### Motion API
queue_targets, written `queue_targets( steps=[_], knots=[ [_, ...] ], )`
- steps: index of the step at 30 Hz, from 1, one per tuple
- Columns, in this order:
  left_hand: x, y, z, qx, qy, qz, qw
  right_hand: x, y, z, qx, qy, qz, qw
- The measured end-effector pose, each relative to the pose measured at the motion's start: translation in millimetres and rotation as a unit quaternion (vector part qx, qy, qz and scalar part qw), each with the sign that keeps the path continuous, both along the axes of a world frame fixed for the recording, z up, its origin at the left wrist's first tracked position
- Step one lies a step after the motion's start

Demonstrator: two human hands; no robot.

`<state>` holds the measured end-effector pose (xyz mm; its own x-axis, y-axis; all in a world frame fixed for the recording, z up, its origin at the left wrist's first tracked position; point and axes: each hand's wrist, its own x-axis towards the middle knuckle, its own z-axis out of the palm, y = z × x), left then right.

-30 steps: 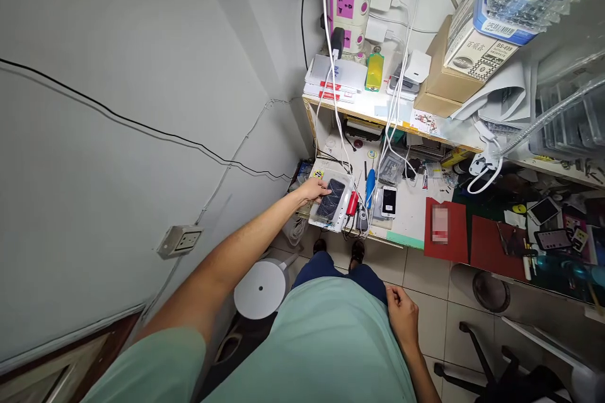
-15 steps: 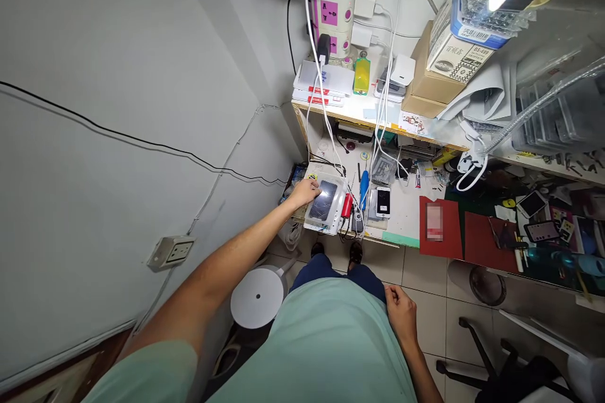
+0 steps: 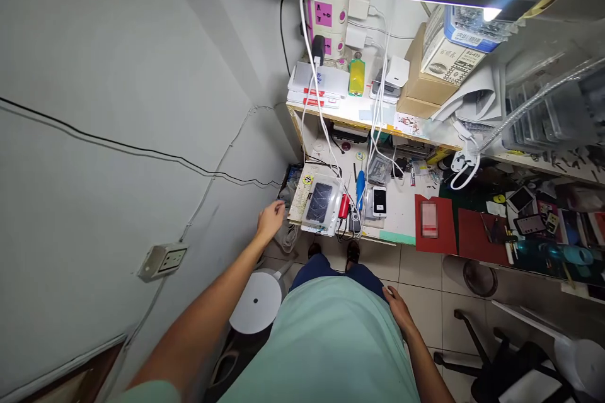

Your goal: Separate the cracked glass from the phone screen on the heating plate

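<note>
My left hand [image 3: 271,220] hovers off the left end of the white workbench [image 3: 401,224], against the wall side. Its fingers are drawn together; a small bluish-grey bit shows at the fingertips, too small to name. To its right, a dark-screened phone [image 3: 319,202] with a cracked-looking surface lies on a clear plastic tray [image 3: 336,201] at the bench corner. My right hand [image 3: 397,307] hangs beside my right hip, its fingers lying along the dark blue shorts, with nothing seen in it. A white phone [image 3: 379,201] and a blue-handled tool [image 3: 360,189] lie farther right.
A shelf above carries a tower power strip [image 3: 331,6], chargers with hanging white cables, and boxes [image 3: 428,91]. Red mats [image 3: 437,240] lie along the bench to the right. A round white stool [image 3: 255,312] stands below my left arm; a black chair base [image 3: 472,352] is behind right.
My left hand has left the edge of the cracked phone and moved left and down, past the bench end. My right hand's fingers have straightened along the shorts. The view shifted slightly.
</note>
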<state>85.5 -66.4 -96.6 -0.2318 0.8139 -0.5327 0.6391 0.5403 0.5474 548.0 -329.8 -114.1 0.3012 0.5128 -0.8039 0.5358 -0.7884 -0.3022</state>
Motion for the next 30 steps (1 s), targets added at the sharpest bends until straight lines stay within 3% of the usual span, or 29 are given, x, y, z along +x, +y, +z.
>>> queue_targets(
  steps=[6, 9, 14, 18, 21, 24, 30],
  knots=[
    [38.2, -150.3, -30.7, -0.171, -0.077, 0.028, 0.982, -24.7, 45.2, 13.2, 0.01, -0.008, 0.1, 0.995],
    [38.4, -195.3, -36.1, -0.247, -0.144, 0.023, 0.958, -65.3, 91.8, 22.6, 0.085, 0.003, 0.156, 0.984],
    [-9.9, -194.4, -41.9, -0.3, -0.191, 0.039, 0.934, -151.3, 201.3, 33.1, 0.235, 0.029, 0.225, 0.945],
    [-25.9, -202.1, -50.9, -0.277, -0.161, 0.046, 0.946, -183.0, 273.4, 27.9, 0.292, 0.003, 0.228, 0.929],
    [-21.3, -226.5, -52.4, -0.264, -0.114, 0.026, 0.958, -179.6, 292.8, 20.4, 0.286, -0.038, 0.203, 0.936],
    [-20.2, -245.8, -49.4, -0.252, -0.061, -0.005, 0.966, -169.5, 292.0, 14.1, 0.257, -0.081, 0.172, 0.948],
    [-27.3, -232.8, -52.2, -0.244, -0.021, -0.066, 0.967, -160.1, 306.7, 2.0, 0.175, -0.115, 0.134, 0.969]
  ],
)
